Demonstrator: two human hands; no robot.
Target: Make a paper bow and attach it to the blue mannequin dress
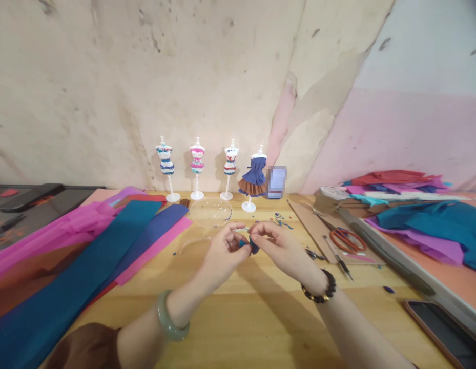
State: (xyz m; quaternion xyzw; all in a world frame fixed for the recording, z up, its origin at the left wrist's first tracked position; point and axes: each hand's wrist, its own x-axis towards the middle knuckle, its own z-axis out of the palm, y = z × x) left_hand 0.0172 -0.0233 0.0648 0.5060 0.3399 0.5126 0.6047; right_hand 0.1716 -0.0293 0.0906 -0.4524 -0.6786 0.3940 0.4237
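My left hand [227,246] and my right hand [281,250] meet above the middle of the wooden table. Between their pinched fingertips is a small dark blue crumpled piece [254,247], perhaps crepe paper; the fingers partly cover it. Behind the hands stands a mini dress form [256,169] in a blue bodice and a ruffled blue and brown skirt. Several more white mini dress forms [197,159] stand to its left, banded with coloured strips. A clear round plate [192,218] with small bits on it lies just beyond my left hand.
Teal paper [118,246] and other coloured sheets spread along the left. Orange-handled scissors [347,240] and a pen [343,266] lie right, on and beside a brown board [305,218]. A phone [445,328] is front right. Blue scraps [283,220] are scattered behind my right hand.
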